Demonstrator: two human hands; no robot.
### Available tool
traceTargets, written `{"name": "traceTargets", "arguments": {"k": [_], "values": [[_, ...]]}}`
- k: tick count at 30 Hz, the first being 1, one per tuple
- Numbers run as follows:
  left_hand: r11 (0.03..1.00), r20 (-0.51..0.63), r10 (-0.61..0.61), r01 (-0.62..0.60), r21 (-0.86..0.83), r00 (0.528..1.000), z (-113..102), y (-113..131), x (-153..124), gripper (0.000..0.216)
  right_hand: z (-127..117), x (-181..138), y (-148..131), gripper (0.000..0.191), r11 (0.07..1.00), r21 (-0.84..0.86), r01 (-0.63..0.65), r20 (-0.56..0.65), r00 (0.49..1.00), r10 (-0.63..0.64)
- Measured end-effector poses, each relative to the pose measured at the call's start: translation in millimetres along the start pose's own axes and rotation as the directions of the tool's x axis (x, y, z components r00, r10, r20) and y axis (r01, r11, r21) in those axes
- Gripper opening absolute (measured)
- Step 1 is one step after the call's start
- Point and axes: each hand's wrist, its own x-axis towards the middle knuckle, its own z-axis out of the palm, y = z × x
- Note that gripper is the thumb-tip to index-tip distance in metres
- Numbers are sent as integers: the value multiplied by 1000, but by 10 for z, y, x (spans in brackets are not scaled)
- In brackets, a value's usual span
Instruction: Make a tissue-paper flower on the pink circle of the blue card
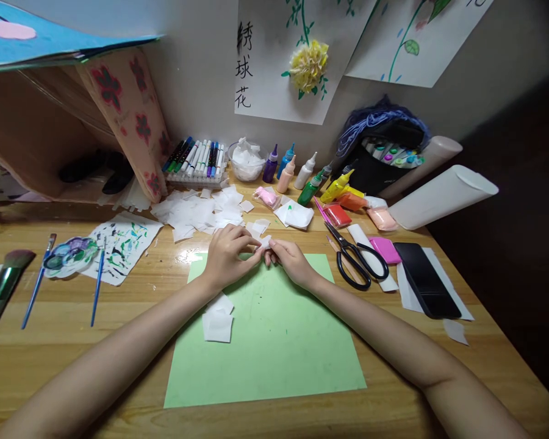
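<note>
Between the fingertips of my left hand (231,256) and my right hand (290,259) is a small piece of white tissue paper (265,242), pinched from both sides. Both hands are over the top edge of a green paper sheet (274,341) on the table. A few white paper squares (218,327) lie on the sheet's left part, below my left wrist. Just beyond my left hand spreads a heap of loose white paper squares (196,210).
Black scissors (357,256) and a phone (425,280) lie at right. Paint bottles (286,175), a bowl of crumpled white paper (247,160) and markers (196,160) line the back. Paintbrushes (98,280) and a paint palette (71,256) are at left, near a cardboard box (123,116).
</note>
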Motion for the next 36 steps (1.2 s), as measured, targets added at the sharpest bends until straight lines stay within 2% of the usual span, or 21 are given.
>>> {"name": "traceTargets", "arguments": {"k": [11,14,17,20,23,28,36], "values": [[993,-56,108,-105,61,993,46,-27,-33,14,6,-12,-31,44,998,-40,48,50,998,-46],[999,-48,40,-41,-35,998,42,-22,-16,15,4,-22,-48,42,996,-60,60,71,996,-55],[981,2,-81,80,-177,997,24,-5,5,14,4,-35,-59,40,993,-90,74,85,994,-67],[925,77,-197,212,-315,977,15,6,17,14,8,-46,-60,36,988,-130,83,84,994,-72],[868,113,-258,282,-408,959,22,4,13,15,13,-48,-57,32,983,-160,86,84,994,-74],[838,132,-284,313,-446,950,27,1,6,14,11,-39,-62,29,983,-165,81,85,994,-68],[849,138,-282,314,-426,950,25,-10,17,15,15,-42,-51,30,984,-163,73,75,995,-62]]}}
